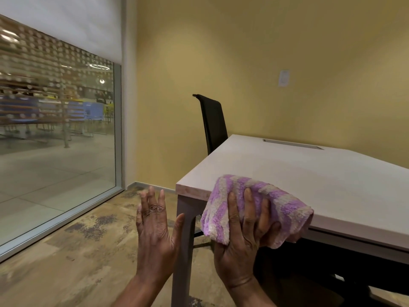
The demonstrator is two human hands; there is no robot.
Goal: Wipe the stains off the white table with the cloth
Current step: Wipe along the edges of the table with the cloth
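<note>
Cloth (pixel 261 207) is purple and beige striped, fuzzy, bunched up at the near edge of the white table (pixel 309 173) — draped partly over the tabletop, partly hanging off. Right hand (pixel 243 244) grips it from below, fingers curled into the fabric. Left hand (pixel 155 231) is wide open, fingers spread, holding nothing, just beside the table leg (pixel 182 251). Black chair (pixel 213 122) sits at the far side — glass wall (pixel 57 129) off to the left.
</note>
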